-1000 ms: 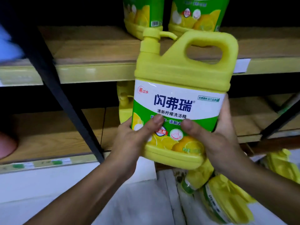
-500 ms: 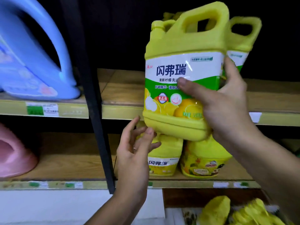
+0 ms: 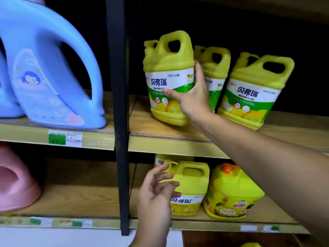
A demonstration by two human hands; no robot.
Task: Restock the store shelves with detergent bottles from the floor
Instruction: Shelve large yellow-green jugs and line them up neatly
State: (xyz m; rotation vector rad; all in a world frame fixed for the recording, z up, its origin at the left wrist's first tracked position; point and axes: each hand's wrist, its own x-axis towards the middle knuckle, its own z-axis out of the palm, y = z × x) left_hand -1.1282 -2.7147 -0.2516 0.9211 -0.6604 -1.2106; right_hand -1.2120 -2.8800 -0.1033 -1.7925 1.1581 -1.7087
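Right hand (image 3: pixel 193 98) is wrapped around the side of a yellow detergent bottle (image 3: pixel 168 73), thumb across the front label and the fingers (image 3: pixel 199 72) closed round its right edge, so it's definitely gripping it. That bottle sits on the upper shelf (image 3: pixel 160 129) just right of the black upright post (image 3: pixel 118 104), tilted a bit, with its base at or just on the wood, honestly can't tell if it's fully flat. Two more of the same lemon bottles are on that shelf: a second yellow bottle (image 3: pixel 216 68) tucked just behind the hand, and a third yellow bottle (image 3: pixel 252 93) further right, leaning too. Left hand (image 3: pixel 156 195) is down low in front of the lower shelf (image 3: pixel 85 198), fingers spread loose and holding nothing, hovering right in front of a lower yellow bottle (image 3: pixel 192 186); might be brushing it, hard to say. Beside that one is a rounder yellow jug with an orange cap (image 3: pixel 231 191). On the other side of the post there's a big blue laundry jug (image 3: pixel 49 68) on the upper shelf with a green price tag (image 3: pixel 65 139) under it, and a pink jug (image 3: pixel 16 182) on the lower one. Top of another yellow bottle (image 3: pixel 251 244) pokes in at the bottom edge, down at floor level.
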